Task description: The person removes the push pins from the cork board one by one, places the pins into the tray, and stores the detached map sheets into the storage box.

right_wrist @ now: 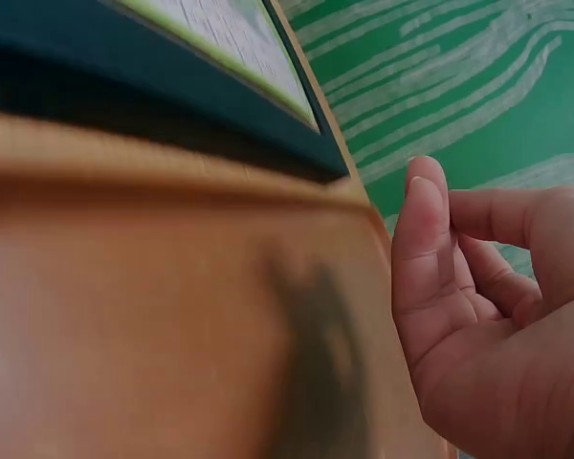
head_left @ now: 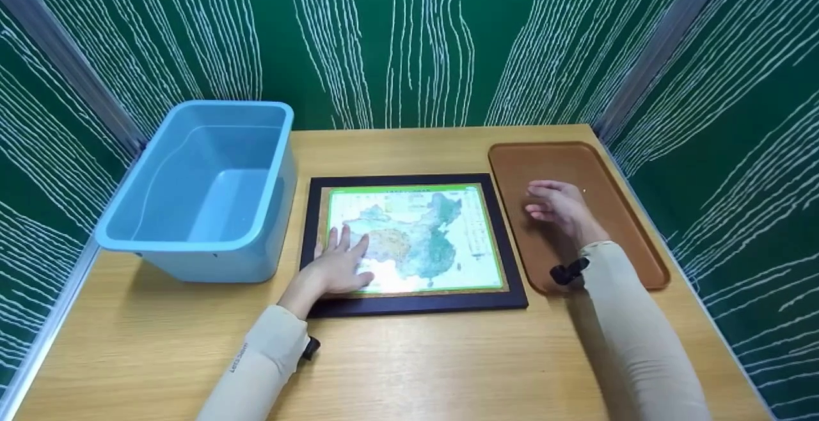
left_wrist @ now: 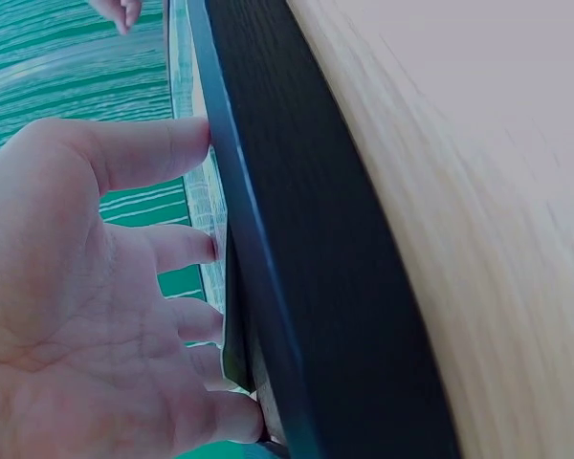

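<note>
A dark picture frame (head_left: 422, 304) lies flat on the table, with a green-bordered map (head_left: 441, 242) over a cork backing. My left hand (head_left: 339, 266) rests with spread fingers on the map's lower left part; in the left wrist view its fingertips meet the sheet just inside the frame's dark edge (left_wrist: 316, 229). Over the brown tray (head_left: 601, 216), my right hand (head_left: 563, 210) hangs with loosely bent fingers. From the right wrist, its thumb and fingers (right_wrist: 421, 249) come close together, with no object showing between them. A blurred shadow falls on the tray below.
A deep light-blue plastic tub (head_left: 275, 171) stands at the left of the wooden table (head_left: 435, 363). The tray sits close against the frame's right side. Green panels (head_left: 429, 43) with white wavy lines enclose the back and both sides.
</note>
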Available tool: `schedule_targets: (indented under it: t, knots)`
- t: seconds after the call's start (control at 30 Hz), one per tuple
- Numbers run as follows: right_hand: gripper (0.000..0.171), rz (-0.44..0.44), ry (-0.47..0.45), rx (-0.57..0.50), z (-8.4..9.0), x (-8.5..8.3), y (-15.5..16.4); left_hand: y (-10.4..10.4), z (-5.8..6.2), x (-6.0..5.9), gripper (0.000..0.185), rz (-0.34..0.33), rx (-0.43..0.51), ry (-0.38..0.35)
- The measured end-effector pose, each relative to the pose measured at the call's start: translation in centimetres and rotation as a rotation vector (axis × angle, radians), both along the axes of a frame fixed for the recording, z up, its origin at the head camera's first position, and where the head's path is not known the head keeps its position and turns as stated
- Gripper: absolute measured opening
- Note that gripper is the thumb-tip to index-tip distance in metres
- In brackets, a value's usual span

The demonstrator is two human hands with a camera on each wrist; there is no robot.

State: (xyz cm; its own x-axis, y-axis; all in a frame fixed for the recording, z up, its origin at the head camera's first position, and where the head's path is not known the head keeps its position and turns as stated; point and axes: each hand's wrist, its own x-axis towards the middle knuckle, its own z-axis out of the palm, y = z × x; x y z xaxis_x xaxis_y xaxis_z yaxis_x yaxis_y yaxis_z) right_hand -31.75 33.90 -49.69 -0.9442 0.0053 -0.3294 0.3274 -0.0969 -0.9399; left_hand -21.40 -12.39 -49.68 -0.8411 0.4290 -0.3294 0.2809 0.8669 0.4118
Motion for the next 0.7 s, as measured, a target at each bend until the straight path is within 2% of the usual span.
schedule_targets:
  t: [0.1,0.3,0.47,0.57,0.7]
  knots:
    - [0.017,-0.039,-0.022,-0.006,0.0,0.1,1.5,0.0,0.1,-0.1,0.08,0.0,-0.003,0.0]
    - [0.046,-0.093,-0.1,0.006,-0.7,0.2,3.3,-0.1,0.3,-0.1,0.081,0.006,-0.015,-0.001]
    - [0.046,-0.094,-0.181,-0.039,-1.4,0.3,3.9,-0.1,0.4,-0.1,0.081,-0.001,0.0,-0.011]
    - [0.046,-0.097,-0.187,-0.064,-1.7,0.3,4.1,-0.1,0.4,-0.1,0.081,0.0,0.007,-0.014]
    - [0.045,-0.094,-0.182,-0.046,-1.9,0.2,4.1,-0.2,0.3,-0.1,0.081,0.003,0.013,-0.024]
